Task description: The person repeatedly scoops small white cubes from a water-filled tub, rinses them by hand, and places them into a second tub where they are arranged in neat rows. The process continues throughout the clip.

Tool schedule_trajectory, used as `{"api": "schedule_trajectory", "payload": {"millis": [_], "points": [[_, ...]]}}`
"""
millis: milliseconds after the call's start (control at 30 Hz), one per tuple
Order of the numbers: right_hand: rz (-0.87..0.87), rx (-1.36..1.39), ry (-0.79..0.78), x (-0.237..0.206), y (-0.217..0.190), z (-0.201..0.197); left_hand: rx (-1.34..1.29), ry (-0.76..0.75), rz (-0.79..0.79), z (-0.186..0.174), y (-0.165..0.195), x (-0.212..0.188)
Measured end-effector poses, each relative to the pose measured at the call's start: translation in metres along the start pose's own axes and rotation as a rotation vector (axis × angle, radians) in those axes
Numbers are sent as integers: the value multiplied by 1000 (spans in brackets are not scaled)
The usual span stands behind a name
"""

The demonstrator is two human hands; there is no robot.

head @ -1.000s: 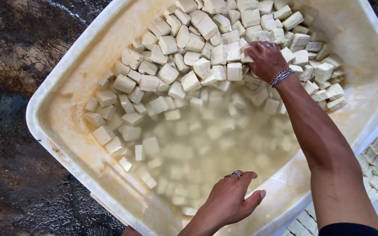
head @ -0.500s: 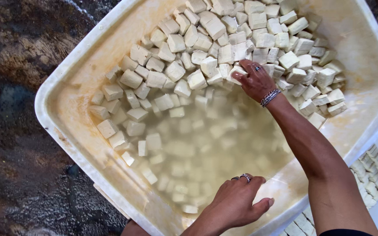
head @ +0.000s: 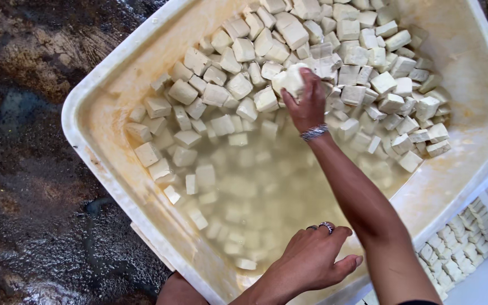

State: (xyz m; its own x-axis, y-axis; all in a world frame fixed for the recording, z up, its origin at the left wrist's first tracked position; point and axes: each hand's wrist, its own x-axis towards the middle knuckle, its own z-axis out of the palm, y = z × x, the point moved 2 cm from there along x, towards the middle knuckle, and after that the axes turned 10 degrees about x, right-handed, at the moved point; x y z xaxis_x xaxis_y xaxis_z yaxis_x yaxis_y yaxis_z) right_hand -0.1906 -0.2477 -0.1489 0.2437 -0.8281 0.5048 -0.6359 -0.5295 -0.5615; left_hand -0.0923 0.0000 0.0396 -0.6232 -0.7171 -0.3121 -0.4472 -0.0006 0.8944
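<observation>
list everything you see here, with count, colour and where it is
tub: one, cream-white with yellowish stains, fills most of the view
cubes: too many to count, off-white, heaped at the tub's far side, others sunk in the liquid
liquid: cloudy yellowish, near half of the tub
tray of cubes: one, white, lower right
floor: dark, wet, left
right hand: grips a cube; bracelet on its wrist
left hand: on the tub's near rim, rings

Under the right hand [head: 307,107], pale tofu cubes [head: 238,85] look matt and slightly rough; the cube in its fingers [head: 291,79] is wet. A beaded metal bracelet [head: 314,133] glints at the wrist. Around both hands, a smooth, glossy white plastic tub [head: 100,135], stained yellowish, holds cloudy liquid [head: 255,192]. Left of the left hand [head: 312,260], the dark ground [head: 24,169] is rough and wet-shiny.
</observation>
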Motion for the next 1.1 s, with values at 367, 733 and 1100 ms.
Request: {"api": "schedule_trajectory", "payload": {"millis": [367, 733, 1100], "points": [[-8, -234, -20, 3, 8, 35, 14, 92, -7, -26, -4, -3], [91, 43, 41, 43, -19, 13, -175, 168, 23, -41, 5, -15], [146, -282, -628, 20, -44, 52, -220, 255, 74, -43, 1, -17]]}}
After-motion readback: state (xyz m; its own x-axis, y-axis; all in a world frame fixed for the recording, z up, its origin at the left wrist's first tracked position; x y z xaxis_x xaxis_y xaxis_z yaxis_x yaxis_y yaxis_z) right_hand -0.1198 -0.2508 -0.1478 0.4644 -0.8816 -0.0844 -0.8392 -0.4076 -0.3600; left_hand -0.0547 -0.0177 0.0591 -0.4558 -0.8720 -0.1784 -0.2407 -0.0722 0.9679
